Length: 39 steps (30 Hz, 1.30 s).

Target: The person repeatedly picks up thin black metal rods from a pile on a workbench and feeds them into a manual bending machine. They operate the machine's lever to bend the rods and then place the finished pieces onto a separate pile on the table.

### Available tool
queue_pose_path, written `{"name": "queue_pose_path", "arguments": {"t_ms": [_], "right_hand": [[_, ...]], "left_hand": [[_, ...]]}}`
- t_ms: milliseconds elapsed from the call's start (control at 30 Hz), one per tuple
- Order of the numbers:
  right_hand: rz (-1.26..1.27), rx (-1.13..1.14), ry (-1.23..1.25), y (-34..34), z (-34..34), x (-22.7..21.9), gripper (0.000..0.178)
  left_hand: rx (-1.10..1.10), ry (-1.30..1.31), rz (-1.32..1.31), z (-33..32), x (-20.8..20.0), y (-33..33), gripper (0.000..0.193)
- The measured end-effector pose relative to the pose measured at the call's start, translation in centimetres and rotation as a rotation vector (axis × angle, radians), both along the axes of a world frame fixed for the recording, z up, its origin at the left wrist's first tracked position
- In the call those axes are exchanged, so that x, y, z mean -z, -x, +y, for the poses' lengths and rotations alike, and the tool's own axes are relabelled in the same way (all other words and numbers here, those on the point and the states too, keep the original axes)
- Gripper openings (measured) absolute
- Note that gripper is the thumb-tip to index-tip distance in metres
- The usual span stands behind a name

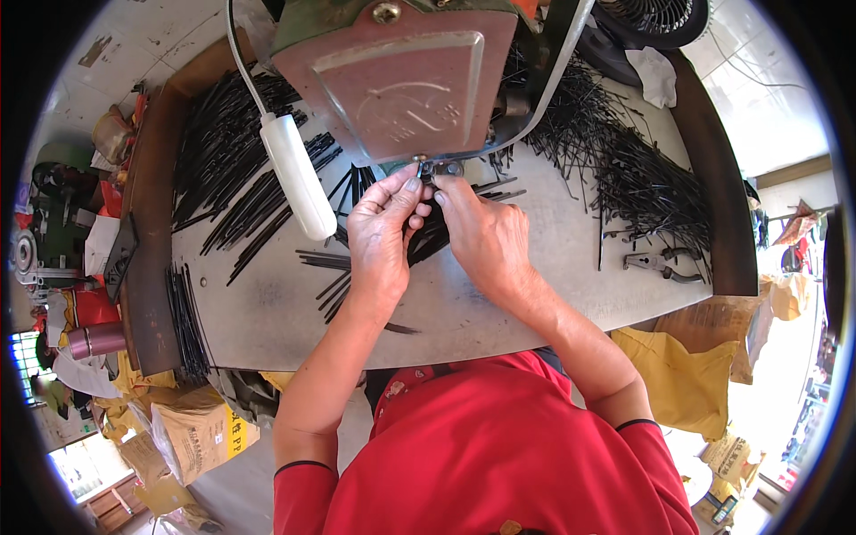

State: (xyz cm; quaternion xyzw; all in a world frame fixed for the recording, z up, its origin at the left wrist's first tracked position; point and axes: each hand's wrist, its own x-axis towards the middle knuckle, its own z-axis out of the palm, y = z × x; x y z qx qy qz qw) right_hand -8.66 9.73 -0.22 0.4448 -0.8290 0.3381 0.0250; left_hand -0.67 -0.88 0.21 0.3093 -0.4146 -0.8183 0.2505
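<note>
Both of my hands meet under the front of a bench machine (392, 94) with a worn pinkish-red cover and green body. My left hand (382, 223) is closed in a pinch, thumb against forefinger, right at the small metal working point (426, 163) below the cover. What it pinches is too small to make out. Beside it, my right hand (486, 227) is curled with its fingertips at the same point; whatever it holds is hidden. Thin black rods (432, 234) lie on the table under and between my hands.
Bundles of black rods (236, 143) cover the table's left side. A tangled heap of thin black pieces (637, 174) fills the right, with pliers (664, 263) near the edge. A white lamp (299, 178) hangs left of the machine. A black fan (651, 18) stands far right.
</note>
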Motion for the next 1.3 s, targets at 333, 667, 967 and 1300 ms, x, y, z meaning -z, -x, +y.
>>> {"name": "queue_pose_path", "arguments": {"t_ms": [333, 667, 967, 1300], "right_hand": [[-0.171, -0.052, -0.003, 1.2, 0.0, -0.6, 0.011], [-0.454, -0.122, 0.086, 1.7, 0.7, -2.0, 0.014], [-1.619, -0.074, 0.816, -1.7, 2.9, -0.6, 0.017], [-0.452, -0.100, 0.043, 0.2, 7.6, -5.0, 0.045]], "left_hand": [[0.271, 0.563, -0.410, -3.3, -3.1, -0.2, 0.022], [0.194, 0.219, -0.133, -2.1, -1.5, -0.8, 0.017], [0.134, -0.078, 0.010, 0.7, -0.9, -2.5, 0.017], [-0.246, 1.539, -0.847, -8.3, 1.3, -9.9, 0.016]]}}
